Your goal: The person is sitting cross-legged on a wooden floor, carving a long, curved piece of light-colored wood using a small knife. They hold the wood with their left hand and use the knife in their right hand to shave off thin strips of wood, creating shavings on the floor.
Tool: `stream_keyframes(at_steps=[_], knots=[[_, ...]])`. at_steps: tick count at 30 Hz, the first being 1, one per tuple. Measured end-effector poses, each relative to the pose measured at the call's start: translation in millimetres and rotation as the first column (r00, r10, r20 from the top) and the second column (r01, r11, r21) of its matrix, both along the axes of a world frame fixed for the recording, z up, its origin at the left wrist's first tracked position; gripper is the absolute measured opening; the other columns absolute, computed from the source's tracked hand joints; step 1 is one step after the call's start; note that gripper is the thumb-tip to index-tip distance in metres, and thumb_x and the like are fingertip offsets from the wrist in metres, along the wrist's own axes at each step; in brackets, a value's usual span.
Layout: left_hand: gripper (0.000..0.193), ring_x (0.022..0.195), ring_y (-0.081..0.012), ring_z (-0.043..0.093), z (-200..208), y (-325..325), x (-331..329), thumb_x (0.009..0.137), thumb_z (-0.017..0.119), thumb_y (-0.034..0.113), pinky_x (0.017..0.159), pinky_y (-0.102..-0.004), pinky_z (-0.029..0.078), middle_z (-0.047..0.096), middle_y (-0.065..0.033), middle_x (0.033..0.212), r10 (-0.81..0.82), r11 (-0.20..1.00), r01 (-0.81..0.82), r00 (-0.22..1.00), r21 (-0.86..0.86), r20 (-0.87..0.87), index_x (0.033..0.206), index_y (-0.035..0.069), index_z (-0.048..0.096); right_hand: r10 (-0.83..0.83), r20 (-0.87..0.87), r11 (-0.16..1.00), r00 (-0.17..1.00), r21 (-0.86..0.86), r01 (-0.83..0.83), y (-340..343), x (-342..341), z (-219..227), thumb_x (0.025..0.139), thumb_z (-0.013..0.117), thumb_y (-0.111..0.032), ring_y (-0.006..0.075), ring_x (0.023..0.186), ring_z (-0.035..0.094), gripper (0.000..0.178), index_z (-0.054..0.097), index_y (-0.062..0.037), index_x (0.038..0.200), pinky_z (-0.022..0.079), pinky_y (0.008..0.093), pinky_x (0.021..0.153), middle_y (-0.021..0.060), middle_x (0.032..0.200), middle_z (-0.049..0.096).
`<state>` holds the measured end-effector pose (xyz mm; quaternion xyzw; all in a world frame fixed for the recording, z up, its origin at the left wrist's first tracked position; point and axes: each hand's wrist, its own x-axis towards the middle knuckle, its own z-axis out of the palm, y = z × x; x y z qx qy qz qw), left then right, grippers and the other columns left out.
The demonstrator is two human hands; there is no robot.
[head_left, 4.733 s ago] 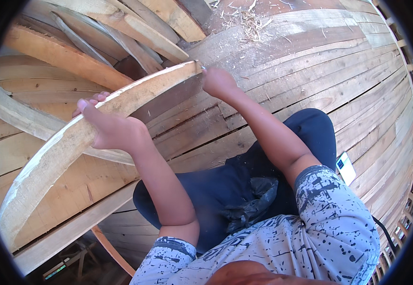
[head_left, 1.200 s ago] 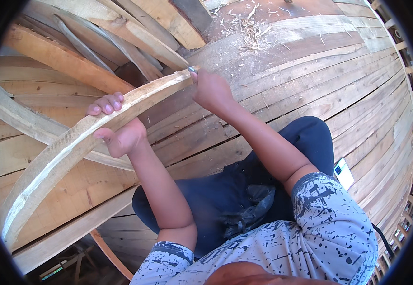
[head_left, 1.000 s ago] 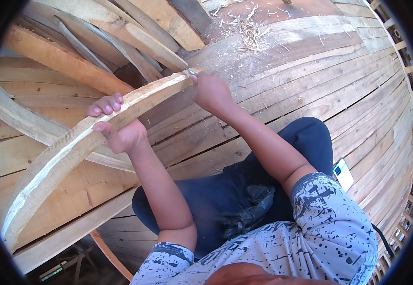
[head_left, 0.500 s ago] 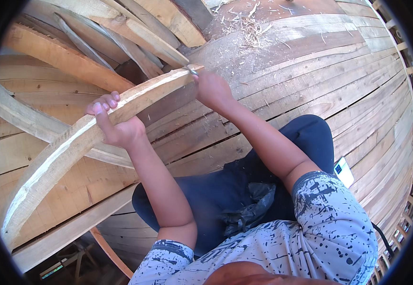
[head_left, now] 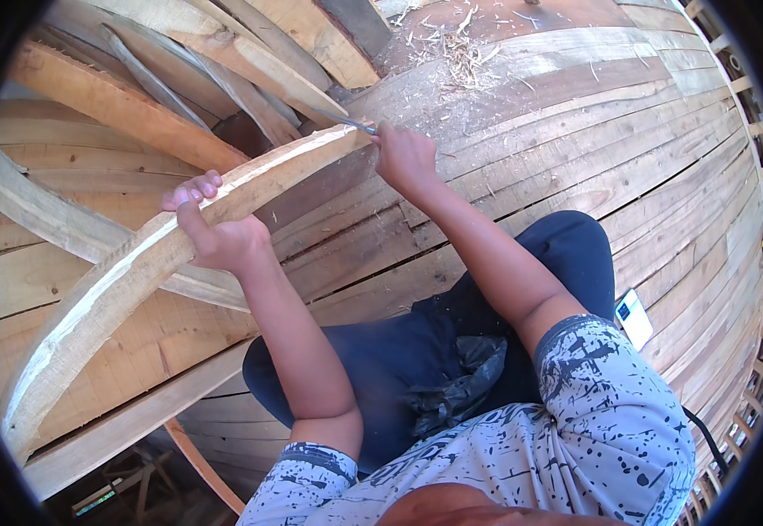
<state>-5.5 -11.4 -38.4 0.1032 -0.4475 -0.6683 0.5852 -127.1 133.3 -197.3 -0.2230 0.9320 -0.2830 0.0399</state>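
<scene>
A long curved timber (head_left: 110, 294) sweeps from the lower left up to the middle, with a pale, whitish strip along its upper edge. My left hand (head_left: 224, 237) is closed around it partway along, thumb on the near side and fingers over the far side. At the timber's upper right end, my right hand (head_left: 406, 160) grips a thin grey blade-like tool (head_left: 352, 123). The tool lies across the timber's tip and points to the upper left. Its grip end is hidden inside my fist, so its exact kind is unclear.
Another curved timber (head_left: 57, 223) passes beneath the first. Rough beams (head_left: 118, 101) lean at the upper left. Wood shavings (head_left: 469, 61) litter the curved plank floor (head_left: 557, 149). A white phone (head_left: 634, 320) lies by my right knee, and a dark plastic bag (head_left: 460, 381) rests in my lap.
My right hand has shifted slightly right, and more of the thin tool now shows across the timber's end. The left hand and the timber stay in place.
</scene>
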Motion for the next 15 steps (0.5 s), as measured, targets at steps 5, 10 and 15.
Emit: stream_keyframes(at_steps=[5,10,15], knots=[[0.015,0.07,-0.0141,0.045,1,5,-2,0.084,0.061,0.008,0.075,-0.034,0.044,0.045,0.0007,0.073,-0.025,0.999,0.025,1.0,-0.044,0.01,0.084,0.015,0.047,-0.059,0.07,0.993,0.996,-0.1,0.066,6,-17,-3,0.094,0.059,-0.021,0.0407,0.079,0.068,0.016,0.06,-0.0051,0.094,0.05,0.0522,0.069,0.0189,0.081,0.069],[0.015,0.071,-0.0137,0.046,2,5,-2,0.083,0.061,0.008,0.075,-0.0334,0.044,0.046,0.0012,0.072,-0.05,0.997,0.05,0.999,-0.055,0.006,0.081,0.016,0.049,-0.07,0.297,0.908,0.952,-0.375,0.184,6,-26,0,0.093,0.059,-0.022,0.043,0.088,0.067,0.026,0.067,0.0026,0.095,0.051,0.0501,0.079,0.0247,0.088,0.07],[0.016,0.071,-0.0134,0.047,2,4,-2,0.083,0.062,0.009,0.074,-0.0334,0.043,0.046,0.0015,0.071,-0.084,0.995,0.084,0.996,-0.046,0.005,0.079,0.016,0.048,-0.039,0.447,0.943,0.894,-0.28,0.181,3,-27,-5,0.095,0.056,-0.037,0.0416,0.088,0.068,0.045,0.07,0.0049,0.088,0.052,0.0473,0.08,0.0265,0.084,0.069]])
